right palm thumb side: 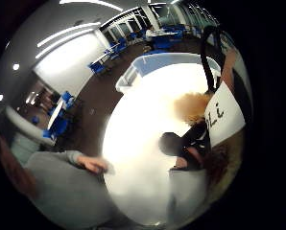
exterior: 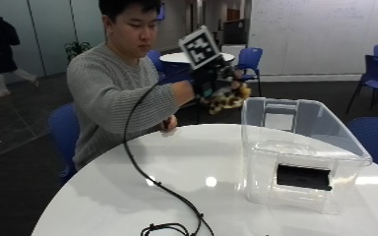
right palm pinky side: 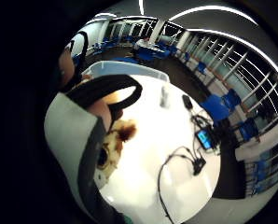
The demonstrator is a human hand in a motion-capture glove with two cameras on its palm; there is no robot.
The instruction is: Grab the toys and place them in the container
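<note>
While held: toy (exterior: 230, 102) nr container (exterior: 307, 142)

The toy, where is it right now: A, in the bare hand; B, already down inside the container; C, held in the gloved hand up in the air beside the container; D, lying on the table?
C: the gloved right hand grips the spotted toy in the air, next to the clear container's rim and above the table, not yet inside.
</note>
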